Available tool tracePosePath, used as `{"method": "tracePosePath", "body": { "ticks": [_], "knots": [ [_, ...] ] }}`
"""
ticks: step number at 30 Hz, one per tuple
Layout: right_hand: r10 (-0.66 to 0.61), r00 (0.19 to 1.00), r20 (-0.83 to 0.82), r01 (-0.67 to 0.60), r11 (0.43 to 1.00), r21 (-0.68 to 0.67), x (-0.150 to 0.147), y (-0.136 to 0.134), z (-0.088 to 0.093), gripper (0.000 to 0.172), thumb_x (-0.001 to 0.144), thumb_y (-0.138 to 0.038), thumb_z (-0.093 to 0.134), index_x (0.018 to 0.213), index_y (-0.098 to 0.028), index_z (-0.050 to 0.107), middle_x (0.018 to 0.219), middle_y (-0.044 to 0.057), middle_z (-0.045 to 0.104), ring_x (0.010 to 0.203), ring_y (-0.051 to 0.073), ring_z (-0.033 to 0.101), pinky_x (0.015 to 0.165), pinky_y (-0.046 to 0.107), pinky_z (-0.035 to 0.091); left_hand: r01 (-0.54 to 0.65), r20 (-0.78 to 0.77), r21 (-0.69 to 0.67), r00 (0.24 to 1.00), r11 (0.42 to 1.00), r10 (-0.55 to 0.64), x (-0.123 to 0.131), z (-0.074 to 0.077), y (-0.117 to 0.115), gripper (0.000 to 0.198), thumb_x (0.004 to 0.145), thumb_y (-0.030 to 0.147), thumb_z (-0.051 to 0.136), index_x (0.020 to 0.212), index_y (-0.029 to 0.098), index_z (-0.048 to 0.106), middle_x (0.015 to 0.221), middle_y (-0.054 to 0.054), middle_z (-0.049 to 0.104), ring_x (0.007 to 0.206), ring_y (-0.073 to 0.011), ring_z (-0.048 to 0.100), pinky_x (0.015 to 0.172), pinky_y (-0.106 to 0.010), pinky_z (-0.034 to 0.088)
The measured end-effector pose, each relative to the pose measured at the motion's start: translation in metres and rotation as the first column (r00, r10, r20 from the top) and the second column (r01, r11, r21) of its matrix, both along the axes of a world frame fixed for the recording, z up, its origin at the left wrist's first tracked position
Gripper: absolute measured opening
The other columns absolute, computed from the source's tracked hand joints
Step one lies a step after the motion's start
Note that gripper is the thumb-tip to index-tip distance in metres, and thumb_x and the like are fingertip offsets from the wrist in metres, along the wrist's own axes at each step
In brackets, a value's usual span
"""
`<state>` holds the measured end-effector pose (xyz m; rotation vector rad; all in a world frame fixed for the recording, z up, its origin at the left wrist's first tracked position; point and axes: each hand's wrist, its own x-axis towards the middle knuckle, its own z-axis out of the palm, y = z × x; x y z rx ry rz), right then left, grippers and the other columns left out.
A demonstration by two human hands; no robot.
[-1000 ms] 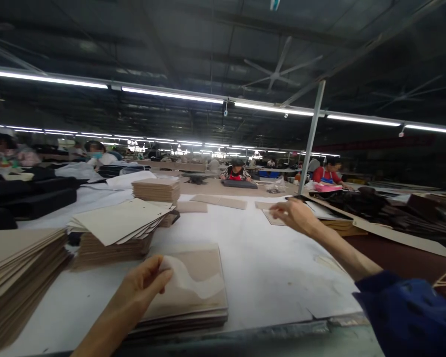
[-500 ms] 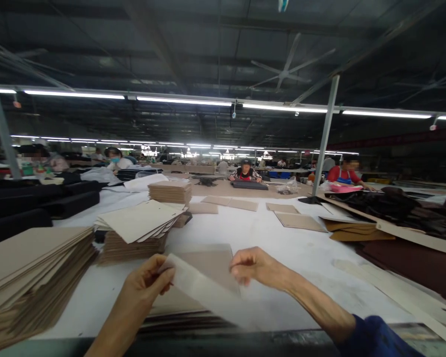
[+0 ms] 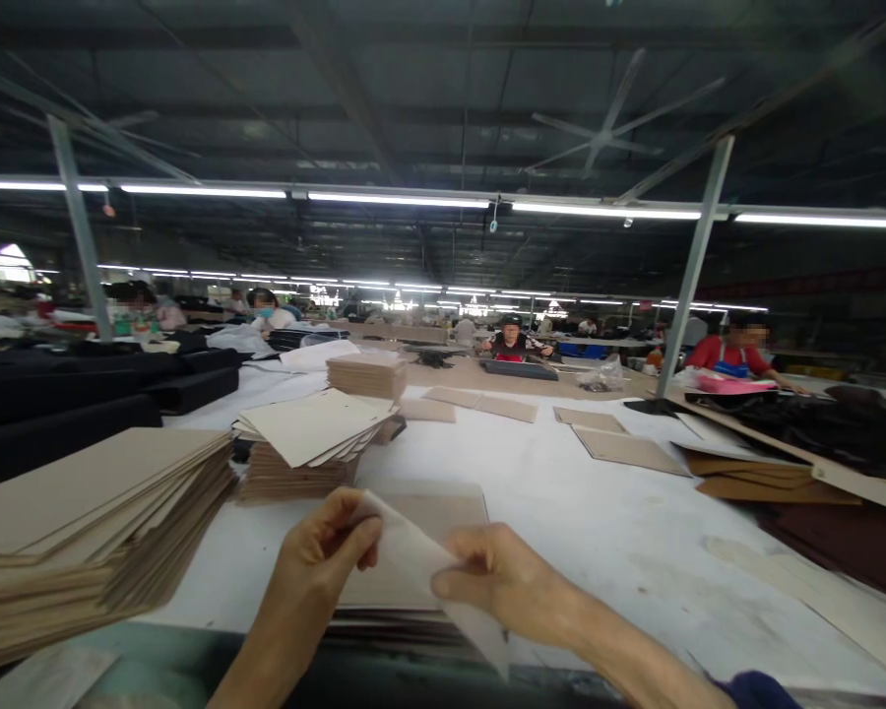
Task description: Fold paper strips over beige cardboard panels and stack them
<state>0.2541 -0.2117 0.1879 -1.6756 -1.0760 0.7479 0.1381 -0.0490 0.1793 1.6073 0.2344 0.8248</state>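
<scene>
A thin whitish translucent strip (image 3: 400,540) is stretched slantwise between my hands. My left hand (image 3: 323,551) is closed, pinching the strip's upper left end between thumb and fingers. Lower down, my right hand (image 3: 498,576) is closed on the strip's edge, thumb against fingers; the strip's far end hangs below it past the table edge. Under the strip lies a beige board (image 3: 450,504) with a paler band along its far edge. It rests on a low pile of boards (image 3: 406,627) at the table's front edge, partly hidden by my hands.
A large stack of beige boards (image 3: 95,492) stands on the left, with pale cards (image 3: 317,423) on another pile behind. Several flat boards (image 3: 627,451) lie across the white tabletop (image 3: 576,512). Dark red sheets (image 3: 842,547) are at right. Co-workers (image 3: 513,340) sit beyond.
My right hand, earlier apart from the strip above the board, has come left and taken hold of it. My left hand keeps its pinch. The whole view has shifted left.
</scene>
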Motion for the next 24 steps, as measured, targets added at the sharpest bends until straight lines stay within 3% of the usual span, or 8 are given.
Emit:
{"method": "tracePosePath", "body": {
  "ticks": [5,8,11,17,24],
  "knots": [
    [-0.142,0.986,-0.085,0.143,0.990,0.014,0.011,-0.014,-0.005,0.041,0.066,-0.055,0.064,0.060,-0.018,0.049,0.051,-0.004,0.050,0.046,0.008,0.043,0.043,0.022,0.030,-0.081,-0.044,-0.045,0.996,0.996,0.079,-0.006,-0.024,0.031,0.023,0.070,0.040,0.064,0.068,0.019,0.055,0.054,0.005,0.054,0.053,-0.0098,0.049,0.054,-0.021,0.038],
    [-0.233,0.971,-0.052,0.233,0.972,-0.003,0.015,-0.016,-0.007,0.045,0.061,-0.061,0.064,0.059,-0.018,0.051,0.048,-0.005,0.047,0.045,0.008,0.043,0.043,0.022,0.031,-0.123,-0.067,-0.051,0.991,0.991,0.119,-0.007,-0.034,0.040,0.026,0.070,0.044,0.062,0.069,0.018,0.058,0.054,0.005,0.053,0.054,-0.0107,0.050,0.055,-0.023,0.039],
    [-0.233,0.973,-0.012,0.233,0.973,0.006,0.018,-0.016,-0.011,0.046,0.065,-0.061,0.060,0.066,-0.016,0.058,0.050,-0.005,0.049,0.045,0.007,0.043,0.048,0.023,0.035,-0.168,-0.093,-0.018,0.982,0.986,0.166,-0.007,-0.038,0.045,0.028,0.065,0.045,0.065,0.068,0.017,0.062,0.056,0.004,0.054,0.056,-0.0115,0.049,0.056,-0.023,0.040],
    [-0.361,0.931,-0.053,0.362,0.932,0.027,0.027,-0.015,-0.025,0.042,0.059,-0.056,0.068,0.069,-0.018,0.055,0.048,-0.006,0.048,0.044,0.009,0.044,0.042,0.023,0.034,-0.127,-0.125,-0.012,0.984,0.992,0.125,-0.005,-0.047,0.062,0.029,0.056,0.042,0.070,0.062,0.016,0.060,0.057,0.003,0.055,0.058,-0.0120,0.048,0.056,-0.024,0.039],
    [-0.375,0.924,-0.079,0.376,0.927,-0.003,0.029,-0.011,-0.035,0.042,0.061,-0.058,0.065,0.063,-0.017,0.059,0.047,-0.005,0.049,0.043,0.008,0.043,0.045,0.023,0.037,-0.047,-0.240,0.073,0.969,0.996,0.063,-0.008,-0.059,0.077,0.031,0.064,0.047,0.061,0.061,0.016,0.057,0.056,0.004,0.048,0.059,-0.0116,0.042,0.058,-0.024,0.033]
  ]
}}
